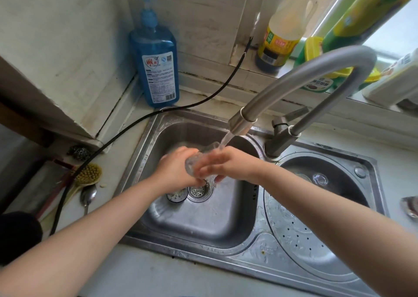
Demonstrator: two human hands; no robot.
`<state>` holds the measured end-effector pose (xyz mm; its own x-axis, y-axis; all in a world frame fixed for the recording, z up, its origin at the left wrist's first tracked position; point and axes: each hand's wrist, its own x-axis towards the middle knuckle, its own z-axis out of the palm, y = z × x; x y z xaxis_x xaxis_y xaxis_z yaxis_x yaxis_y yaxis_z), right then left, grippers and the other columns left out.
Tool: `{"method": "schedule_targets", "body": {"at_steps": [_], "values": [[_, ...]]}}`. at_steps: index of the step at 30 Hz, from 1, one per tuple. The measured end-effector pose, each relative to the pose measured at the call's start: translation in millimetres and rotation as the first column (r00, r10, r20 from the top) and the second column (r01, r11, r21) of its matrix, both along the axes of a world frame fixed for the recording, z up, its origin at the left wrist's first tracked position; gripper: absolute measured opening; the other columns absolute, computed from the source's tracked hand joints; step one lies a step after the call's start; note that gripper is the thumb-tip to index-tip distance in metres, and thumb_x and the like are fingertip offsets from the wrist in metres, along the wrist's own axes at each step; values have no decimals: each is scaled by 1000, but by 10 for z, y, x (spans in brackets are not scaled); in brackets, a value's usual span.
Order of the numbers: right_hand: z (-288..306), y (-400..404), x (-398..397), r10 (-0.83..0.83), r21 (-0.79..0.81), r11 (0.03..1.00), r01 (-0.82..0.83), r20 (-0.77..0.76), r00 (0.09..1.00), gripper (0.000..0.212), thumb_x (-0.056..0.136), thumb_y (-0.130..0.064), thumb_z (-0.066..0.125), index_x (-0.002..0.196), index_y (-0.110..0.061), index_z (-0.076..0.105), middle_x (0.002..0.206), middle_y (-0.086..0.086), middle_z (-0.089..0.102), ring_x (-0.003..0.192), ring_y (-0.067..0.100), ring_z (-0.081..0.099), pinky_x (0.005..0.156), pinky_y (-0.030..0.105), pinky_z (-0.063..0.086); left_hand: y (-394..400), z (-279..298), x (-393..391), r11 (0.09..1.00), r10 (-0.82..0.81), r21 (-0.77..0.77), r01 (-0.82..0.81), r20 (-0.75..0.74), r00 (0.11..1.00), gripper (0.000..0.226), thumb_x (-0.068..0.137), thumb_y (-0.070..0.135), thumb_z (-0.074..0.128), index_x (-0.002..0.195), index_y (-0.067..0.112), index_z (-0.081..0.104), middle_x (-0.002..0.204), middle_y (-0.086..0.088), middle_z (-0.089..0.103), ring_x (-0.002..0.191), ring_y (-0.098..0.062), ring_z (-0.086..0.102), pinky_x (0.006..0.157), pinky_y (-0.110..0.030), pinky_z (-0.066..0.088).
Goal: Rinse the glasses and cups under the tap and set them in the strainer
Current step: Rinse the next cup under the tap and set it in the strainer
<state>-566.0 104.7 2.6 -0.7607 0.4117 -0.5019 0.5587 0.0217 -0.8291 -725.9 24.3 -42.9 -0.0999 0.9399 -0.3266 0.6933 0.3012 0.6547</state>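
At the centre of the frame both bare hands meet over the square steel sink basin (181,224), its brushed metal dulled and wet. The left hand (176,167) curls round a clear, smooth-walled glass (199,158) and grips it, tilted with its rim toward the upper right, where a thin stream of water (225,140) falls from the tap (300,82), a matte grey arched tube ending in a straight cylindrical nozzle. The right hand (222,163) lies against the other side of the glass with its fingers fairly straight and blurred, touching the wet surface; whether they wrap it cannot be told. Below the hands, two round perforated metal drain pieces (199,191) sit side by side on the basin floor. To the right of the basin lies the strainer (303,235), a round, shallow steel bowl dotted with small holes and beaded with water, with another clear glass (320,179) in it near its upper edge. At the upper left stands a blocky translucent blue pump bottle (156,70), and a black cable (135,125) curves past it across the pale counter. At the left edge lie a yellow bristle brush (88,174) and a shiny metal spoon (88,197).
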Motion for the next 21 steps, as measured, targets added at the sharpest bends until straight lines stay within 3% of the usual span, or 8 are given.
{"method": "schedule_targets", "body": {"at_steps": [4, 6, 9, 11, 13, 16, 18, 21], "values": [[-81, -79, -3, -299, 206, 925, 319, -124, 946, 14, 83, -20, 74, 78, -8, 68, 62, -10, 65, 57, -3, 58, 58, 17, 45, -90, -26, 71, 975, 191, -186, -125, 396, 898, 55, 55, 35, 87, 103, 23, 62, 99, 0, 70, 91, -20, 69, 80, -41, 57], [-146, -124, -31, -436, 272, 844, 462, -152, 887, 29, 89, -33, 66, 79, -6, 65, 66, 2, 64, 62, 7, 56, 61, 32, 48, -133, 21, 123, 964, 221, -249, -98, 536, 815, 50, 72, 22, 82, 116, 20, 57, 108, -6, 68, 97, -22, 68, 80, -35, 57], [-296, -176, -43, -548, 325, 766, 555, -123, 828, 32, 94, -34, 56, 83, -5, 61, 68, 3, 56, 63, 10, 49, 62, 31, 41, -164, 81, 227, 929, 311, -363, -66, 674, 670, 42, 89, 23, 65, 128, 17, 50, 104, -12, 66, 80, -21, 66, 68, -29, 55], [-378, -242, -62, -580, 362, 721, 591, -154, 800, 19, 95, -27, 54, 90, -11, 63, 80, 0, 62, 76, 12, 56, 73, 32, 46, -161, 80, 274, 874, 446, -480, -69, 739, 505, 47, 90, 43, 57, 126, 12, 55, 90, -10, 63, 69, -20, 62, 64, -28, 51], [-447, -341, -109, -582, 421, 680, 601, -189, 791, 26, 94, -28, 50, 109, -12, 63, 108, 5, 63, 104, 17, 57, 94, 40, 44, -153, 92, 324, 819, 549, -572, -47, 757, 355, 58, 90, 63, 42, 104, 13, 69, 81, -8, 66, 63, -18, 63, 63, -27, 50], [-452, -597, -224, -630, 509, 601, 617, -173, 757, 47, 94, -34, 42, 136, -13, 49, 151, 8, 36, 141, 19, 29, 115, 42, 25, -111, 14, 447, 792, 603, -599, -122, 733, 315, 69, 87, 74, 25, 89, 25, 75, 89, -4, 73, 77, -14, 68, 69, -29, 51], [-441, -802, -293, -567, 548, 604, 579, -216, 795, 55, 95, -33, 34, 146, -12, 37, 159, 7, 17, 148, 17, 7, 120, 38, 12, -81, -44, 526, 809, 588, -554, -196, 765, 265, 61, 92, 67, 21, 107, 31, 67, 115, 4, 68, 100, -6, 64, 78, -25, 50], [-486, -695, -268, -550, 483, 641, 596, -253, 796, 61, 98, -39, 33, 151, -10, 23, 160, 4, 10, 148, 15, 0, 121, 34, 5, -92, 35, 570, 830, 558, -522, -197, 776, 295, 61, 94, 65, 15, 114, 32, 62, 113, 5, 68, 95, -5, 65, 71, -23, 50]]}}
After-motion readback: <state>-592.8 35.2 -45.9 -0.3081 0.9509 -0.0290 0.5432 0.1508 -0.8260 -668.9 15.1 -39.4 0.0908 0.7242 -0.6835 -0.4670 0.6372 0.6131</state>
